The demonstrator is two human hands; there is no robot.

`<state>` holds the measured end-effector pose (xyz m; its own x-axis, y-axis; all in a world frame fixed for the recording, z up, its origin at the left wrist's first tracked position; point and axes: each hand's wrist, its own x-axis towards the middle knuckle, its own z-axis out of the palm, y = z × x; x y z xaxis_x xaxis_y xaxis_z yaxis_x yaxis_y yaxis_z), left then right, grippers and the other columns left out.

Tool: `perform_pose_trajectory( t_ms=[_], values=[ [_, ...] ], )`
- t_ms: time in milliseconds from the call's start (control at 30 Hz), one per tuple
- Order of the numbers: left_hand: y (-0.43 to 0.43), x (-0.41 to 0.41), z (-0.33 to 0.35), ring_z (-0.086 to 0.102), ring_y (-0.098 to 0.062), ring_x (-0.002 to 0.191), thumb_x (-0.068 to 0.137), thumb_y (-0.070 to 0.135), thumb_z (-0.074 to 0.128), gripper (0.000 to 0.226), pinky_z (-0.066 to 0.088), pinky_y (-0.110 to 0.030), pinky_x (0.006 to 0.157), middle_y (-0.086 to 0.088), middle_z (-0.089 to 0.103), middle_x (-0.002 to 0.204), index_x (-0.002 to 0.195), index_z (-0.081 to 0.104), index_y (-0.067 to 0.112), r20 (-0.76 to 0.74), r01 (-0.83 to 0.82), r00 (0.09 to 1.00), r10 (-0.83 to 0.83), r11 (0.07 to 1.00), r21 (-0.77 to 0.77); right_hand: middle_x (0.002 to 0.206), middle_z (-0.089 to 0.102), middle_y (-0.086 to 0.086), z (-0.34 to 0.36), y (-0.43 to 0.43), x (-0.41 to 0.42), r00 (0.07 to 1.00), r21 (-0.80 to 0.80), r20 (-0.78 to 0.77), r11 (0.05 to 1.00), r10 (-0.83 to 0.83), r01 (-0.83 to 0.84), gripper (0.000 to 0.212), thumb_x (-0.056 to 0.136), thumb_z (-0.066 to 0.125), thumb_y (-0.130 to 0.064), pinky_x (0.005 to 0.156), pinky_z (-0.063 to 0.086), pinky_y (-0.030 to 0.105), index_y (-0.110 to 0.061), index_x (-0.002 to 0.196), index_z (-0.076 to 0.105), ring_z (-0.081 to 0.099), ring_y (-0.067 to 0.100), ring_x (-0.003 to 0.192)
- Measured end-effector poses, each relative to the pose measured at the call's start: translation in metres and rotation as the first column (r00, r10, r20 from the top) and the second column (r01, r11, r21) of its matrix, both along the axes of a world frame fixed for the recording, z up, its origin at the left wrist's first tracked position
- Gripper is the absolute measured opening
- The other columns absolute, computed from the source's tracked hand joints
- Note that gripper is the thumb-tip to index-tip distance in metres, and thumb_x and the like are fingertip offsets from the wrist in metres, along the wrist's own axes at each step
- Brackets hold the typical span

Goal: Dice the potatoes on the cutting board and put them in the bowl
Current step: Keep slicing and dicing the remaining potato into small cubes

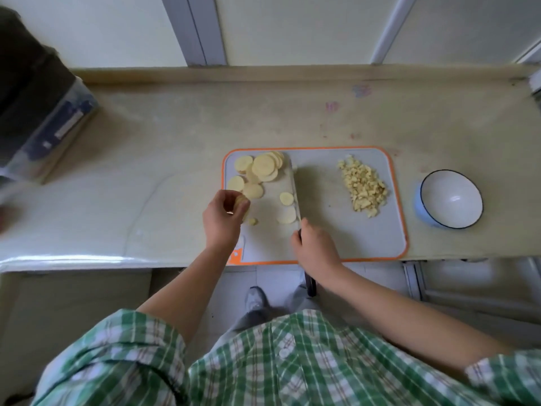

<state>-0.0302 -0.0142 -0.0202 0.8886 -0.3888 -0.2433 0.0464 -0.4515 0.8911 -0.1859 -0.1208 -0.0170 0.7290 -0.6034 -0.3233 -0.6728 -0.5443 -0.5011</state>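
A grey cutting board with an orange rim was laid at the tabletop's near edge, right of its middle. Its near-left corner was partly covered by the left wrist.

Round potato slices were spread and overlapped on the board's left half, toward its far-left corner. A heap of diced potato was piled on the right half.

A small stack of slices was pinched by the left grip at the board's left edge. The stack was largely hidden by the curled fingers, so its count could not be made out.

A knife was clasped by the right grip, with the blade set on edge across the board between slices and dice. The handle was almost wholly covered; only a dark end was seen past the tabletop's near edge.

A white bowl with a blue outside was stood just right of the board, apart from it, with nothing seen inside.

At the tabletop's left end, a clear storage box was cut off by the frame and blurred, with its contents unreadable.
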Motion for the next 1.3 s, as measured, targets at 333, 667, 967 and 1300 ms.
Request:
perform_pose_trajectory(
  t_ms=[333,667,967,1300],
  values=[
    [0.041,0.008,0.002,0.061,-0.021,0.075,0.085,0.011,0.068,0.008,0.056,-0.024,0.060,-0.010,0.064,0.082,0.090,0.062,0.009,-0.032,0.109,0.993,-0.111,0.993,-0.048,0.061,0.042,0.002,0.015,-0.006,0.021,0.958,-0.123,0.061,0.950,-0.280,0.286,0.014,0.098,0.039,-0.015,0.049,0.025,0.034,-0.009,0.085,0.041,0.044,0.026,0.056],
    [0.011,0.010,-0.006,0.063,-0.022,0.070,0.087,0.021,0.064,0.012,0.055,-0.036,0.070,0.001,0.065,0.081,0.096,0.071,0.018,0.023,0.289,0.954,-0.300,0.933,0.214,0.060,0.043,0.006,0.011,-0.020,0.014,0.979,0.009,0.053,0.981,-0.196,0.196,0.031,0.097,0.042,-0.017,0.051,0.028,0.035,-0.016,0.068,0.031,0.041,0.025,0.053],
    [-0.003,0.014,-0.005,0.056,-0.018,0.072,0.086,0.016,0.067,0.024,0.039,-0.024,0.068,0.001,0.061,0.075,0.110,0.071,0.016,0.066,0.155,0.980,-0.190,0.920,0.359,0.058,0.039,0.006,0.011,-0.063,0.002,0.988,0.106,0.086,0.987,-0.132,0.123,0.029,0.097,0.042,-0.020,0.050,0.027,0.034,-0.012,0.071,0.035,0.036,0.020,0.049],
    [-0.003,0.007,-0.007,0.063,-0.024,0.077,0.090,0.025,0.062,0.016,0.041,-0.028,0.065,-0.006,0.069,0.084,0.096,0.063,0.011,0.027,0.008,0.999,-0.020,0.914,0.405,0.056,0.041,0.008,0.011,-0.090,0.001,0.990,0.147,0.105,0.986,-0.092,0.076,0.031,0.094,0.045,-0.019,0.047,0.041,0.045,-0.016,0.066,0.031,0.051,0.037,0.049]
  ],
)
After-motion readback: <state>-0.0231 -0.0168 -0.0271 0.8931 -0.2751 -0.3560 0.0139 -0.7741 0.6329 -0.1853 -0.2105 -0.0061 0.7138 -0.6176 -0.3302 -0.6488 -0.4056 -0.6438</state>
